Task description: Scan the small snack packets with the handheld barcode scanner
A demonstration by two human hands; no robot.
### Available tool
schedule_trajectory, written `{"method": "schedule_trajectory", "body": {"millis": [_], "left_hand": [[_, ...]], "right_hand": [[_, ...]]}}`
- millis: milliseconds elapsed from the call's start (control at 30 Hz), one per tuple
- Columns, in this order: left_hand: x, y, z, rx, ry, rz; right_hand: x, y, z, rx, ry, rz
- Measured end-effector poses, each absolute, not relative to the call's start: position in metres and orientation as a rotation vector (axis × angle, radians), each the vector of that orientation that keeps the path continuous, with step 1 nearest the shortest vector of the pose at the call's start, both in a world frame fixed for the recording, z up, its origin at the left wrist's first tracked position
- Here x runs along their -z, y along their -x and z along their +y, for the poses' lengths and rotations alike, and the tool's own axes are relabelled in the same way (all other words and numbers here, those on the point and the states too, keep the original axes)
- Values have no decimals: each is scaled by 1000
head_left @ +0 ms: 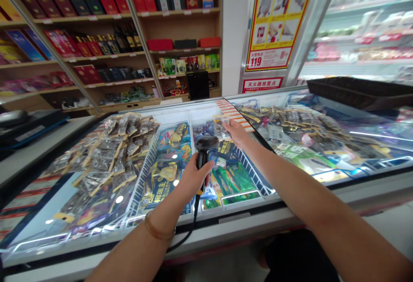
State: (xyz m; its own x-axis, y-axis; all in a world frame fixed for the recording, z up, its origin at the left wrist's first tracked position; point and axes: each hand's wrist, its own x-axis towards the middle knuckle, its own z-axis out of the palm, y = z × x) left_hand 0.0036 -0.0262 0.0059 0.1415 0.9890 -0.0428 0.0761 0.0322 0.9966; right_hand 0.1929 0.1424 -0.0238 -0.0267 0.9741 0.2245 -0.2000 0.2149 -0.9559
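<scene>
My left hand [195, 172] is wrapped round the handle of a black barcode scanner [206, 143], whose cable runs down towards the freezer's front edge. Farther out, my right hand [237, 132] pinches a small clear packet with a tan header card [221, 126]. The scanner head is close to the packet, a little nearer to me and to its left. Both hands are above the glass top of a chest freezer [238, 218]. Many similar packets [111, 153] lie heaped on the glass at the left.
Under the glass, wire baskets [142, 178] hold bagged frozen goods. More packets [297, 120] and a black tray [358, 92] rest on the right side. Shelves of boxes [177, 10] stand behind, with a lit display fridge [364, 36] at the right.
</scene>
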Motion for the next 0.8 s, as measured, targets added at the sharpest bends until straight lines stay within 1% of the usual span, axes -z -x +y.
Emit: {"method": "schedule_trajectory", "body": {"millis": [100,200,367,533,800], "left_hand": [[-8,-4,-29,-1020,-1322,1161],[-8,-4,-31,-1019,-1346,1156],[-8,-5,-32,-1016,-1351,1159],[-12,-6,-33,-970,-1398,1175],[-17,-8,-35,-937,-1423,1179]], "right_hand": [[26,-191,144,-1011,906,-1251],[21,-194,140,-979,869,-1426],[12,-200,132,-915,1107,-1547],[14,-194,130,-1102,1102,-1429],[12,-193,132,-1195,1006,-1270]]}}
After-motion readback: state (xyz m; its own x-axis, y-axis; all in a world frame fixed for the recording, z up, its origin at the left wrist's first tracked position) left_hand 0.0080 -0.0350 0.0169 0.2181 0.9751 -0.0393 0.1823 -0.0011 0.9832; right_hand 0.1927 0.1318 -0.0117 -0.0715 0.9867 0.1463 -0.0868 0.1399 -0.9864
